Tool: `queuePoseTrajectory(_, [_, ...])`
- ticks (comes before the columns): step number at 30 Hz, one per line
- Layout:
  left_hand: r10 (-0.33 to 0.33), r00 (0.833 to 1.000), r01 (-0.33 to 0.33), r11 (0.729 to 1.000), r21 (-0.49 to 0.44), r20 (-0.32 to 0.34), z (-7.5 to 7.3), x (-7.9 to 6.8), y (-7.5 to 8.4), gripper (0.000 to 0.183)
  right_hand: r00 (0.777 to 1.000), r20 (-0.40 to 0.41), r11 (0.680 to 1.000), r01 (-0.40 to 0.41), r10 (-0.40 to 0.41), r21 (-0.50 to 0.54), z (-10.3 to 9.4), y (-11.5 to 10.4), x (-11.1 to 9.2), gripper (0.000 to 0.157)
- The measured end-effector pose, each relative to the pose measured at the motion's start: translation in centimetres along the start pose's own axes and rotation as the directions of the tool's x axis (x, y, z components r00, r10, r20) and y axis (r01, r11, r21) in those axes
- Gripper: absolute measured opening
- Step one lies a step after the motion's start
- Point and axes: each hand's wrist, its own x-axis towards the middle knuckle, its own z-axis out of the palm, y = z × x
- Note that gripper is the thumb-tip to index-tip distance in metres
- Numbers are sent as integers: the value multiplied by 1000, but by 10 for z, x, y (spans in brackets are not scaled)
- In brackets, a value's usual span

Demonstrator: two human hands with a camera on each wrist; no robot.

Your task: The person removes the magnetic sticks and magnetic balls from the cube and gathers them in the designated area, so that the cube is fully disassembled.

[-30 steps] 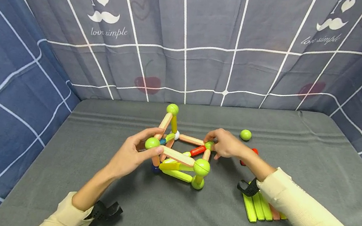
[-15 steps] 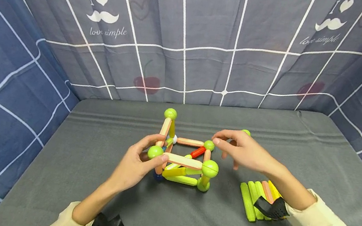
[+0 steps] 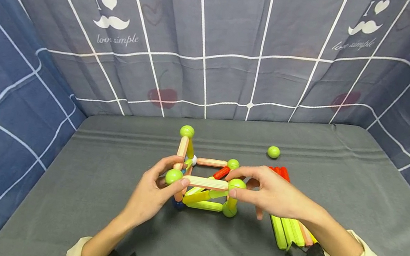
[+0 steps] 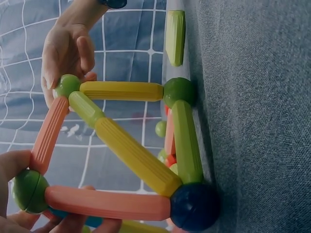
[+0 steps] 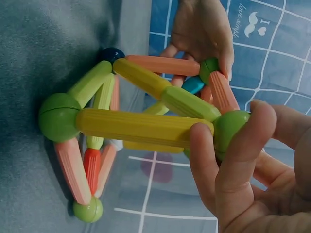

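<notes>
A ball-and-stick frame stands on the grey cloth, held from both sides. The left hand pinches the green near-left upper ball between thumb and fingers; the right hand grips the green near-right upper ball. Yellow-green sticks lie by the right wrist, a lone green ball farther back.

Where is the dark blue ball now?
In the left wrist view, the dark blue ball sits at lower right, where a pink stick, a yellow stick and a green stick meet.
</notes>
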Motion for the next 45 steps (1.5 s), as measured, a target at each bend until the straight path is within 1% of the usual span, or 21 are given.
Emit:
queuePoseTrajectory(8, [25, 1000, -25, 1000, -4, 3, 0, 1, -2, 48, 999, -6, 999, 36, -36, -30, -2, 0, 4, 17])
queuePoseTrajectory(21, [39, 999, -39, 999, -17, -12, -1, 1, -4, 48, 995, -22, 995, 94, -94, 9, 0, 4, 5, 19])
queuePoseTrajectory(28, [44, 999, -44, 999, -1, -8, -2, 1, -4, 49, 993, -25, 993, 117, -116, 29, 1, 5, 4, 19])
queuePoseTrajectory(31, [38, 999, -38, 999, -2, -11, -3, 0, -5, 49, 994, -10, 993, 111, -111, 34, 2, 4, 5, 20])
queuePoseTrajectory(34, [34, 999, -34, 999, -9, -12, -3, 0, -5, 49, 997, 3, 995, 83, -83, 52, 2, 2, 5, 21])
queuePoseTrajectory(38, [35, 999, -35, 999, -16, -11, -3, 1, -5, 49, 999, 4, 994, 54, -54, 95, 0, 2, 5, 20])
queuePoseTrajectory(42, [34, 999, -34, 999, -15, -14, -3, 1, -5, 49, 998, -12, 989, 55, -54, 134, -2, 4, 4, 18])
queuePoseTrajectory(45, [27, 999, -27, 1000, -6, -16, -3, 1, -4, 49, 997, -22, 982, 75, -72, 176, -1, 6, 4, 18])
